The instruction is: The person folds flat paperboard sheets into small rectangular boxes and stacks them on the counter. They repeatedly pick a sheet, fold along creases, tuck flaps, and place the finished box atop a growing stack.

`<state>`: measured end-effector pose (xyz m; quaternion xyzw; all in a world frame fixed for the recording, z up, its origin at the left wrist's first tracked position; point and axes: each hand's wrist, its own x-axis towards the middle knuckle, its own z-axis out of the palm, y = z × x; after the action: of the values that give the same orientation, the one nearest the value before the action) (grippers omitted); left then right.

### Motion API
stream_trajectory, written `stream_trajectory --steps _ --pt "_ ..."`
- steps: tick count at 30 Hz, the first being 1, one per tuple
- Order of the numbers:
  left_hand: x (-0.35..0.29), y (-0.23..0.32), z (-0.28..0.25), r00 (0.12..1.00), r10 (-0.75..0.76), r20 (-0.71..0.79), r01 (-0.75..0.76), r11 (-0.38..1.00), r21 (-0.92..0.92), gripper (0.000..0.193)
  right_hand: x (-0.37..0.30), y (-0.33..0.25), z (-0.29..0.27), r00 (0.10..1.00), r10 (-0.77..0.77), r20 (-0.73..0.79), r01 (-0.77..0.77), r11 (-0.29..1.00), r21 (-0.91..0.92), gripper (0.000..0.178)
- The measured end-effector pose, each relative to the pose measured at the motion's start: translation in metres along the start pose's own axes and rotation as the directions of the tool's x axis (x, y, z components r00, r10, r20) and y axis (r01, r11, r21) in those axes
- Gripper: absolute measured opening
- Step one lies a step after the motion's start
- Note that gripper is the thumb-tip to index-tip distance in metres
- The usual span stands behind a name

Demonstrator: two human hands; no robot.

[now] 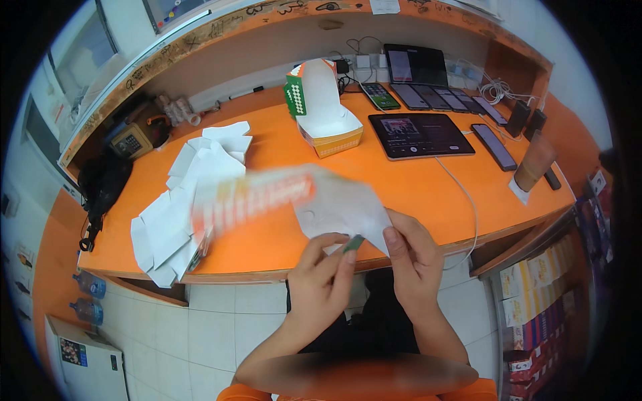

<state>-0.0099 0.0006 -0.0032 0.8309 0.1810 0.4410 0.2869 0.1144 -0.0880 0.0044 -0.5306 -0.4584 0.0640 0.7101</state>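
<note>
Card sheet [338, 204] held by one end in both hands above the front of the orange desk [261, 257].
The sheet's long axis runs leftward and slightly upward from the grip, its printed end blurred before the pile of white card pieces [160, 234]. The right hand [411, 257] pinches the right end between thumb and fingers; the left hand [324, 271], nearer the printed end, closes its thumb and fingers at a small green flap [354, 243] on the lower edge.

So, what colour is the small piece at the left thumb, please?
The small piece is green; the head view shows it best.
</note>
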Motion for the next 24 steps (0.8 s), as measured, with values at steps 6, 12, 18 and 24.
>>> stream_trajectory --steps 6,12,18,24 --pt "-0.005 -0.002 0.001 0.826 -0.514 0.233 0.532 0.572 -0.624 0.027 0.001 -0.005 0.002 0.951 -0.272 0.147 0.307 0.887 -0.344 0.020" --pt "-0.009 -0.010 0.006 0.874 -0.439 0.207 0.415 0.456 -0.787 0.021 0.003 -0.010 0.004 0.964 -0.209 0.164 0.252 0.912 -0.322 0.011" --pt "-0.017 -0.014 0.010 0.905 -0.381 0.190 0.383 0.533 -0.755 0.027 0.007 -0.009 0.008 0.979 -0.142 0.144 0.175 0.954 -0.244 0.008" --pt "-0.018 -0.008 0.008 0.915 -0.373 0.152 0.356 0.572 -0.739 0.026 0.004 -0.010 0.012 0.980 -0.164 0.113 0.185 0.959 -0.214 0.009"
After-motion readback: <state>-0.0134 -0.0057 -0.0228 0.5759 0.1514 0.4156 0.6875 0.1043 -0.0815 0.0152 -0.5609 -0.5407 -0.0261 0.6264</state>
